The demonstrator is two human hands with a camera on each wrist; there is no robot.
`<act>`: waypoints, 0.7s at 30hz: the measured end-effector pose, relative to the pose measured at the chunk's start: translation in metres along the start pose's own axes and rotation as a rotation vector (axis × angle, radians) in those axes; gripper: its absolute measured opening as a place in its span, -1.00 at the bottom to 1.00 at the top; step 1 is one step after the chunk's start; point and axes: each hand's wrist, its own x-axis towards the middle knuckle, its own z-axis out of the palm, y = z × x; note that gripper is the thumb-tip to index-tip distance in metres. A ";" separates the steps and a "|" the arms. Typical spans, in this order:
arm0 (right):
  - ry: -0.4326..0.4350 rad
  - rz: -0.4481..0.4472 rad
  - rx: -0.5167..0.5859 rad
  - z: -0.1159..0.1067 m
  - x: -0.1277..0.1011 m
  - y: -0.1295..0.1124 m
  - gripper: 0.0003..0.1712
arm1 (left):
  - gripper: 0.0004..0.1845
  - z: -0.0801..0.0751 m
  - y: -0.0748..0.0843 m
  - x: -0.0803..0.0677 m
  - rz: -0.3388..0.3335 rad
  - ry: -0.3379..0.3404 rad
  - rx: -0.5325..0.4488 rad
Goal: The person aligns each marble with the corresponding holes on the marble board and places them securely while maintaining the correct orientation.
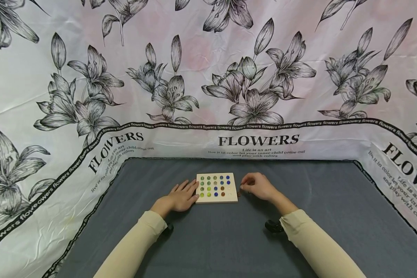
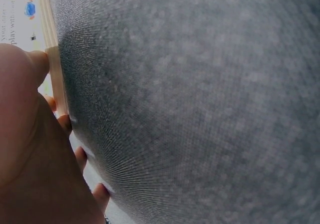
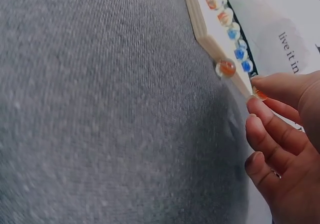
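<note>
A pale wooden board (image 1: 216, 199) lies on the grey cloth, with rows of glass marbles in green, yellow-green, blue and orange-brown set in it. My left hand (image 1: 182, 197) is spread flat at the board's left side, fingers extended. In the left wrist view its thumb (image 2: 40, 67) presses against the board's edge. Just off the board's right side, my right hand (image 1: 258, 186) pinches an orange marble (image 3: 259, 94) between thumb and index finger, the other fingers loosely bent. A second orange marble (image 3: 227, 68) sits beside the board's right edge. Bare spots show at the board's front right.
Grey cloth (image 1: 222, 239) covers the table around the board. Behind and at both sides hangs a white and pink curtain (image 1: 187, 139) printed with flowers and lettering. A black device (image 1: 273, 226) sits under the right cuff.
</note>
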 end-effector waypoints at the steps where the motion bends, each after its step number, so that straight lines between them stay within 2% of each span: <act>1: 0.005 -0.009 -0.004 0.000 0.000 -0.001 -0.89 | -0.34 0.000 0.000 0.000 -0.001 0.003 0.001; 8: 0.036 -0.054 -0.020 0.004 0.001 -0.013 -0.91 | -0.34 0.001 0.000 0.001 -0.005 0.007 0.011; 21: -0.010 -0.114 -0.070 0.016 0.006 -0.023 -0.94 | -0.34 0.002 -0.001 0.002 -0.003 0.007 0.010</act>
